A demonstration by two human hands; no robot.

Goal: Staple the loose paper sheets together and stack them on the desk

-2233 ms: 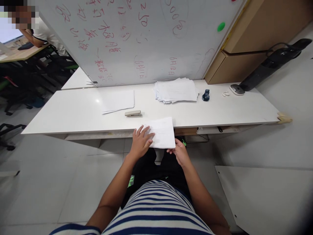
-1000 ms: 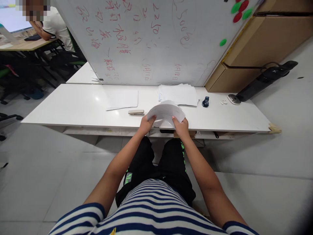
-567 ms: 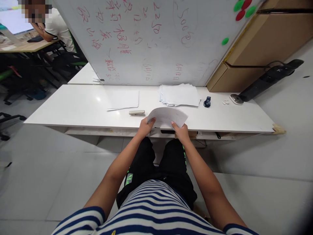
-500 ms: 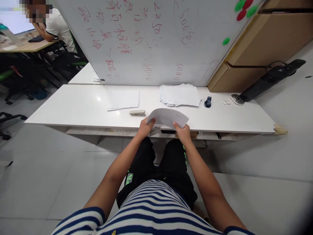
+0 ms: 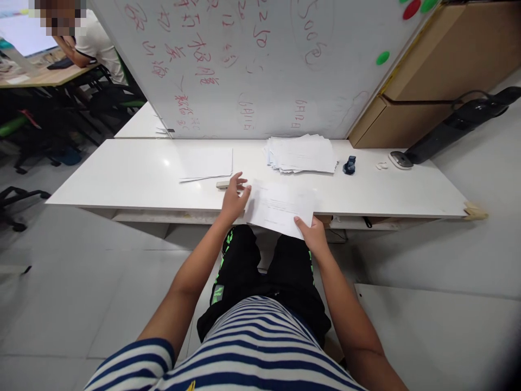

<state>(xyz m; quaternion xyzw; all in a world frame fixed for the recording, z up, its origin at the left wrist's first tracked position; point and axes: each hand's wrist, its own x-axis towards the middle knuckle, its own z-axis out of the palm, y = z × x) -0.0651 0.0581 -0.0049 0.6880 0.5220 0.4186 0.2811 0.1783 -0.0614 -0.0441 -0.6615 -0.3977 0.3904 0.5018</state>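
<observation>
Between my hands, at the white desk's front edge, a printed sheet of paper (image 5: 277, 206) lies nearly flat, its near edge past the desk. My right hand (image 5: 312, 232) pinches its lower right corner, thumb on top. Off the sheet's left side, my left hand (image 5: 236, 196) has its fingers apart and reaches over a beige stapler (image 5: 222, 185), partly hiding it; whether it touches the stapler I cannot tell. Behind the stapler lie a few white sheets (image 5: 207, 163). A thicker, uneven stack of paper (image 5: 302, 155) sits farther back, right of centre.
A whiteboard (image 5: 268, 81) with red writing stands along the desk's (image 5: 122, 179) back edge. To the right are a small dark blue object (image 5: 349, 165), a computer mouse (image 5: 401, 159), a black bottle-like object (image 5: 451, 127) and cardboard boxes (image 5: 435, 60). A seated person (image 5: 100, 46) is at the far left.
My left hand has let go of the paper and moved slightly left and up to the stapler, its fingers opening. The paper has gone from curved to flatter, held by my right hand.
</observation>
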